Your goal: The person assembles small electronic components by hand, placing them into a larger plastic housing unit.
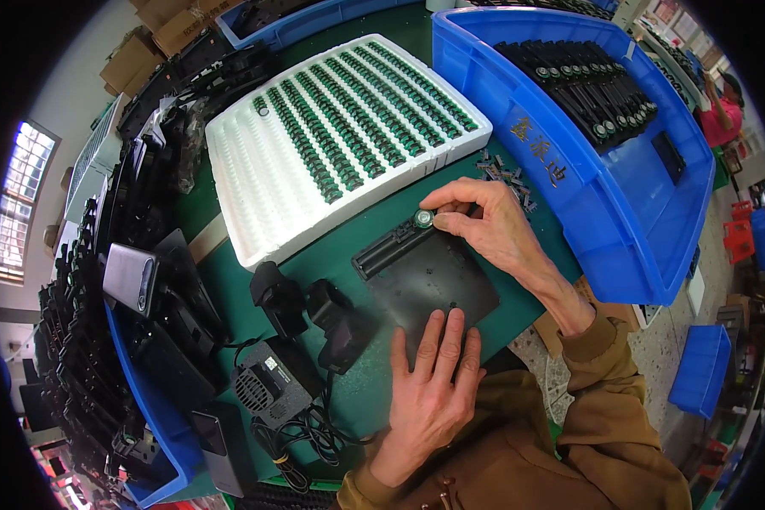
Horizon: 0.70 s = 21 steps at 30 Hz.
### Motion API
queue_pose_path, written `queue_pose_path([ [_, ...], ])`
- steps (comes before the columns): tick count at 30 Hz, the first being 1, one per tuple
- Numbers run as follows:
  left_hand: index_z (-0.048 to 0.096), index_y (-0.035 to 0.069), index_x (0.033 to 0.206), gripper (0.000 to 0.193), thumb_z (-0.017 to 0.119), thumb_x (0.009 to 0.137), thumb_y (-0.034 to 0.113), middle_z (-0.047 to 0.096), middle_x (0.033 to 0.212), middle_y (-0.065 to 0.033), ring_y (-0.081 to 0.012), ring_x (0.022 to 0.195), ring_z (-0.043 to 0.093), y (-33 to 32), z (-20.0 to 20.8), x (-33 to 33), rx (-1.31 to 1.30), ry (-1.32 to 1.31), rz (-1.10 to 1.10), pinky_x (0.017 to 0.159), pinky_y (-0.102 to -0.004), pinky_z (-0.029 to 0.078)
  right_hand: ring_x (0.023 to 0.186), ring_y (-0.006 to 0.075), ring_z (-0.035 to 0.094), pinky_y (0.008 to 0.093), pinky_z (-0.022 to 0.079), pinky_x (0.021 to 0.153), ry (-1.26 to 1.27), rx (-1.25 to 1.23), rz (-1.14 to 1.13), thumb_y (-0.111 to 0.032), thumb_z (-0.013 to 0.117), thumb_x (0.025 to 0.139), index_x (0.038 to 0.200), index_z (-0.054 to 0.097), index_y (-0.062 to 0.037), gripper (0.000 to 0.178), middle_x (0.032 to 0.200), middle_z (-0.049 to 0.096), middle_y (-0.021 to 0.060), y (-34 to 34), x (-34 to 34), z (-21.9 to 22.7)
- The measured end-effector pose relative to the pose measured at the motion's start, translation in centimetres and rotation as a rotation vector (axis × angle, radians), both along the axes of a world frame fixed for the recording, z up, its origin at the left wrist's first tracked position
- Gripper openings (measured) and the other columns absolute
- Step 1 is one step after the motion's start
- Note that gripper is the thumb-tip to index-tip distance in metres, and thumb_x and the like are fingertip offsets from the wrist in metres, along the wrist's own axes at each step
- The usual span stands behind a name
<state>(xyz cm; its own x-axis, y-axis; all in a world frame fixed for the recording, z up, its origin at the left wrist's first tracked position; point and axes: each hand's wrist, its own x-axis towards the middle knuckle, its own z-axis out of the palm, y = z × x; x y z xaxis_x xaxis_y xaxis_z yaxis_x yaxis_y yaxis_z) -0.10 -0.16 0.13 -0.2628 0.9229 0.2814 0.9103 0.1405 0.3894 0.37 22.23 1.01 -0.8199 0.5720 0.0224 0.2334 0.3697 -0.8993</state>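
Observation:
A black plastic panel (pixel 438 280) lies on the green work surface in front of me, with a dark bar-shaped housing (pixel 387 250) along its far left edge. My left hand (pixel 429 395) rests on the panel's near edge, fingers stretched out and holding nothing. At the far end of the housing, my right hand (pixel 489 223) has thumb and forefinger closed on a small round part (pixel 423 218) with a silver centre and a green rim. Whether that part is seated in the housing or only touching it, I cannot tell.
A white foam tray (pixel 361 191) with rows of small green-and-black parts stands beyond the panel. Loose small metal parts (pixel 510 180) lie beside a blue bin (pixel 552 191) of black units. To the left are black moulded pieces (pixel 279 299), a corded black box (pixel 272 382) and stacked black housings (pixel 85 340).

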Motion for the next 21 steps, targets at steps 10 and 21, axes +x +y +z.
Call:
queue_pose_path([
  [10, 0.063, 0.005, 0.123, 0.055, 0.078, 0.073, 0.022, 0.053, 0.142, -0.0172, -0.035, 0.131, 0.05, 0.02, 0.0, -0.01, 0.001, -0.002, 0.003, 0.109, -0.0624, 0.03, 0.069, 0.0068, 0.051, 0.0231, 0.044, 0.065, 0.032, 0.026, 0.049, 0.003, 0.068, 0.082, 0.103, 0.075, -0.0054, 0.023, 0.081, 0.058, -0.0018, -0.13, -0.13, 0.19],
  [21, 0.064, 0.004, 0.122, 0.054, 0.078, 0.072, 0.022, 0.053, 0.141, -0.0169, -0.0349, 0.13, 0.051, 0.18, -0.03, 0.08, 0.011, 0.004, 0.011, 0.109, -0.0627, 0.031, 0.069, 0.004, 0.051, 0.0217, 0.043, 0.064, 0.058, -0.021, -0.017, 0.001, 0.069, 0.083, 0.1, 0.072, -0.003, 0.018, 0.078, 0.06, -0.0032, -0.72, 0.16, 0.43],
])
